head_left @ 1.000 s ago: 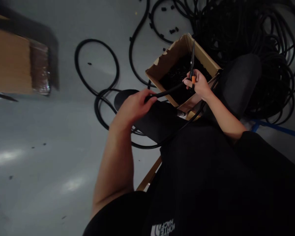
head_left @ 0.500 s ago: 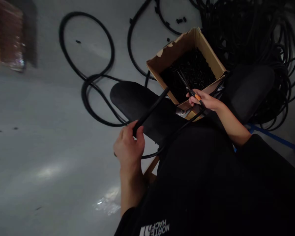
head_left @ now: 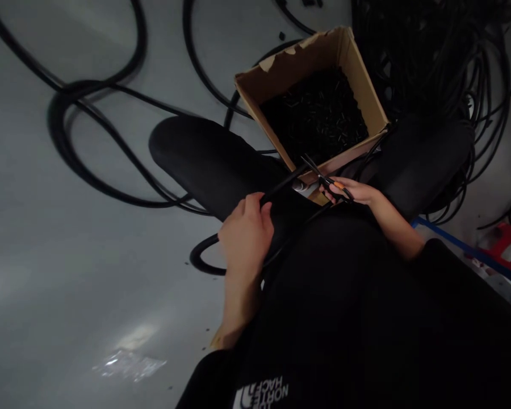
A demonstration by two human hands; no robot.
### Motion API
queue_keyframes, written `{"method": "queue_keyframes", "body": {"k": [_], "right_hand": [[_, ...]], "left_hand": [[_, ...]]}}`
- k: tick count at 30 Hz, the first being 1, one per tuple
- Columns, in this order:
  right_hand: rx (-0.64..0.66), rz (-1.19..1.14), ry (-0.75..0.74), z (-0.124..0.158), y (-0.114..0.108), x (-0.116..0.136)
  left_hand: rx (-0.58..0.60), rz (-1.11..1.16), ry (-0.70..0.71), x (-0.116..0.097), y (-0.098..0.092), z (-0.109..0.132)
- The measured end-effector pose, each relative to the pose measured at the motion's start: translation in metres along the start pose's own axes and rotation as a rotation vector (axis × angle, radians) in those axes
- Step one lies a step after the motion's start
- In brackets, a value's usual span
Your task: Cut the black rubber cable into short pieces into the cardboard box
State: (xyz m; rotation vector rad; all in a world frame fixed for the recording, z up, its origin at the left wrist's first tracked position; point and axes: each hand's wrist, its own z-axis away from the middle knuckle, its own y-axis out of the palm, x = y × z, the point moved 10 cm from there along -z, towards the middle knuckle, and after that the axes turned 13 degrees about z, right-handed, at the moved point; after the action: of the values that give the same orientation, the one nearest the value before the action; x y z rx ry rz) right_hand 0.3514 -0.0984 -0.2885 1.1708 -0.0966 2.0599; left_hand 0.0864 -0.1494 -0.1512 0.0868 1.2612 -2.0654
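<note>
My left hand (head_left: 249, 230) is closed around a black rubber hose (head_left: 283, 184), whose end reaches up to the near edge of the cardboard box (head_left: 276, 133). In my right hand (head_left: 344, 190) is a pair of scissors (head_left: 323, 179) with black and orange handles. The blades are parted a little and point up and left, by the hose's end; whether they touch it I cannot tell. Many short black pieces (head_left: 319, 113) fill the bottom of the box, which stands between my knees.
Long loops of black hose (head_left: 62, 142) lie on the grey floor at left. A big tangled heap of hose (head_left: 426, 62) is at the upper right. Crumpled clear plastic (head_left: 130, 363) lies at lower left. A red object (head_left: 509, 247) and a blue bar (head_left: 464, 247) are at right.
My left hand has moved up and right with the hose. The scissors have come down from over the box to the hose's end. The view has shifted to the right.
</note>
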Motion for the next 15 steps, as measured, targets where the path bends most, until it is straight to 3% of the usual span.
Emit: {"method": "queue_keyframes", "body": {"k": [6, 15], "right_hand": [[0.043, 0.013, -0.013, -0.003, -0.006, -0.004], [-0.065, 0.061, 0.071, -0.005, -0.013, 0.002]], "left_hand": [[-0.139, 0.04, -0.097, 0.023, -0.016, 0.004], [-0.016, 0.015, -0.034, 0.016, 0.005, 0.001]]}}
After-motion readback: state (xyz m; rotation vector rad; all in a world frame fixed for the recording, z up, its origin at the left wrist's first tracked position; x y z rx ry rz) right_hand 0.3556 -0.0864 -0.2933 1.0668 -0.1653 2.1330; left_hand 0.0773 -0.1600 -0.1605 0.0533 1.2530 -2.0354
